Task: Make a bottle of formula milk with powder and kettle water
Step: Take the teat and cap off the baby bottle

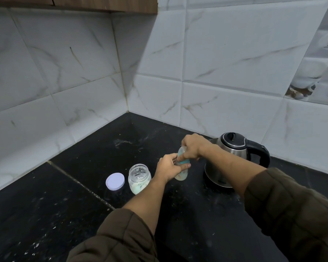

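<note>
The bottle (pixel 180 175) is low over the worktop (pixel 55 195), between jar and kettle and tipped slightly. Whether its base touches the surface cannot be told. The left hand (pixel 168 168) wraps its fingers round the body, which would brace it against turning. The right hand (pixel 192 146) curls over the top above the teal collar (pixel 184 163). That grip suits twisting, so the step looks like screwing the top on or off; which of the two cannot be read. Something pale shows in the bottle's lower part, too small to tell powder from milk.

Just left of the bottle, the jar (pixel 139 177) stands open with pale powder at its bottom. Its lid (pixel 115 181) lies flat beside it, probably kept close for closing up afterwards. The kettle (pixel 231 156) sits just right of the bottle with its lid shut and its handle turned to the right, within easy reach of the right hand for pouring.
</note>
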A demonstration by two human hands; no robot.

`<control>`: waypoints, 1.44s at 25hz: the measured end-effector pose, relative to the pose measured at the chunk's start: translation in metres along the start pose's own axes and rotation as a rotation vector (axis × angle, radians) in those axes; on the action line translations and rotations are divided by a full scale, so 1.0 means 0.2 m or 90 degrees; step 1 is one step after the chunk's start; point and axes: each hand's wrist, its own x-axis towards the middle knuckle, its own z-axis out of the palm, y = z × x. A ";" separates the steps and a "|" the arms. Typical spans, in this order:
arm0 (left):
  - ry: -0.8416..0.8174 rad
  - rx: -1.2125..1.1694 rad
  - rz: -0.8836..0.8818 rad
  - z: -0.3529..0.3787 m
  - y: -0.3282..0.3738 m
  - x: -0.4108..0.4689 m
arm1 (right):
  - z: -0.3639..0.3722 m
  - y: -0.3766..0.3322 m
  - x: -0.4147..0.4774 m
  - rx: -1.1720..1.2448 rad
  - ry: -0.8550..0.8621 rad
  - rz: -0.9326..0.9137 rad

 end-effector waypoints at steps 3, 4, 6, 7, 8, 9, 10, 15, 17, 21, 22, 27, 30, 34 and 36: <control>0.005 -0.029 0.008 0.01 0.02 0.00 | -0.03 0.00 0.00 -0.044 -0.012 -0.039; 0.000 -0.034 0.007 0.02 0.02 0.00 | -0.04 0.00 0.00 -0.057 -0.020 -0.056; -0.011 -0.026 -0.003 0.02 0.00 0.01 | -0.07 0.03 0.00 -0.059 -0.023 -0.080; -0.010 -0.015 -0.013 0.02 -0.01 0.01 | -0.10 0.04 0.00 -0.053 -0.010 -0.086; -0.002 -0.007 -0.027 0.02 -0.03 0.00 | -0.13 0.06 0.00 -0.038 0.008 -0.083; 0.009 -0.001 -0.041 0.02 -0.04 -0.01 | -0.16 0.08 -0.01 -0.011 0.021 -0.072; 0.020 0.004 -0.050 0.03 -0.04 -0.02 | -0.18 0.10 -0.02 0.020 0.022 -0.056; 0.076 0.046 -0.052 0.03 0.00 -0.01 | -0.07 0.17 -0.13 -0.001 -0.050 0.017; 0.087 0.051 -0.042 0.05 0.00 -0.01 | 0.04 0.20 -0.18 -0.016 -0.095 0.041; 0.103 0.070 -0.014 0.11 0.02 -0.02 | 0.21 0.25 -0.30 -0.086 -0.168 0.069; 0.108 0.074 -0.010 0.12 0.01 -0.02 | 0.24 0.26 -0.33 -0.109 -0.184 0.072; 0.123 0.095 -0.002 0.18 0.00 -0.05 | 0.42 0.31 -0.41 -0.139 -0.254 0.098; 0.126 0.099 -0.004 0.19 0.00 -0.06 | 0.49 0.31 -0.43 -0.134 -0.271 0.102; 0.124 0.106 -0.004 0.19 0.00 -0.07 | 0.53 0.31 -0.42 -0.121 -0.302 0.093; 0.120 0.107 -0.004 0.18 0.00 -0.07 | 0.52 0.31 -0.40 -0.145 -0.311 0.087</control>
